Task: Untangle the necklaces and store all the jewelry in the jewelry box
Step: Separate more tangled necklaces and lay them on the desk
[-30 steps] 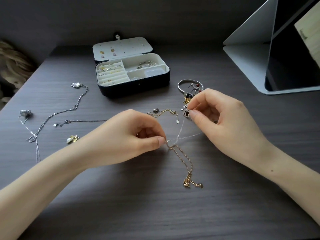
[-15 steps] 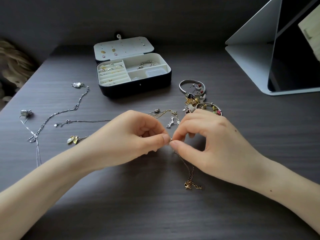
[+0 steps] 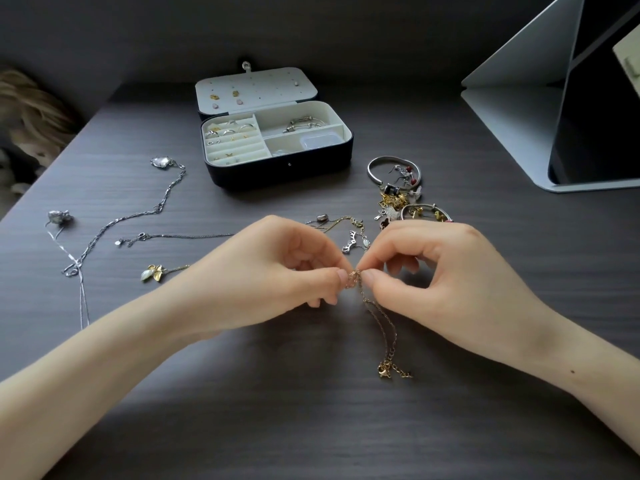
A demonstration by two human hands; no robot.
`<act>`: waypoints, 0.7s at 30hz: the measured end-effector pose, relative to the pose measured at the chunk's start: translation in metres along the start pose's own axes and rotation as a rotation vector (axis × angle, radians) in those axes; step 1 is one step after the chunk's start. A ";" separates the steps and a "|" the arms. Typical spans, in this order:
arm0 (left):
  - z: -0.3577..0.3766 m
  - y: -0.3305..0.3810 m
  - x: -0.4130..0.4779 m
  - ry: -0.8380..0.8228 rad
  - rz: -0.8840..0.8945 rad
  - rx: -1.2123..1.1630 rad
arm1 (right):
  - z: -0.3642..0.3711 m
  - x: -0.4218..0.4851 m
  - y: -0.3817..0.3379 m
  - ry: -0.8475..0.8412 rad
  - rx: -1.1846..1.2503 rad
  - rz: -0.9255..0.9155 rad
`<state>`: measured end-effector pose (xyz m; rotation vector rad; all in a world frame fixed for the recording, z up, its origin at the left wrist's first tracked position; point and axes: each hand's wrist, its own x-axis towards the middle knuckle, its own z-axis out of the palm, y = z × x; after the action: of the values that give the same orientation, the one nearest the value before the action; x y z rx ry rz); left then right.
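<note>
Both the left hand (image 3: 277, 271) and right hand (image 3: 440, 271) pinch a knotted gold chain (image 3: 379, 313) at frame centre, the jewelry box (image 3: 277, 168) above holds only rings and a bangle, and the silver necklaces (image 3: 114, 226) at left are unstored.

Sitting by the far edge of the bench (image 3: 311, 427), jewelry box (image 3: 277, 172); sprawling toward the left edge, necklaces (image 3: 162, 162); lying right of the box, bangle pile (image 3: 394, 198); standing in the far right corner, tablet (image 3: 512, 126).

Two hands (image 3: 277, 275) (image 3: 450, 282), one jewelry box (image 3: 277, 172), two loose bangles (image 3: 371, 172) (image 3: 420, 206)

Tiny chain knot (image 3: 352, 279) half behind fingers (image 3: 373, 277)
</note>
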<state>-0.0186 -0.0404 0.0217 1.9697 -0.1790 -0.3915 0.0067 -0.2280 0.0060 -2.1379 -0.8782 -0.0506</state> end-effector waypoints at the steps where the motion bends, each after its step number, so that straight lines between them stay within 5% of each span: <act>1: 0.000 0.002 0.000 0.002 -0.011 -0.010 | 0.001 0.000 0.000 0.004 -0.007 -0.007; 10: 0.000 0.002 -0.001 0.009 -0.030 -0.052 | 0.006 -0.001 0.001 0.110 -0.200 -0.176; 21: 0.000 0.006 -0.002 0.010 -0.055 -0.055 | 0.006 -0.001 0.001 0.132 -0.226 -0.175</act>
<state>-0.0206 -0.0422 0.0271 1.9252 -0.1068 -0.4181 0.0055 -0.2247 0.0007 -2.2286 -1.0181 -0.3925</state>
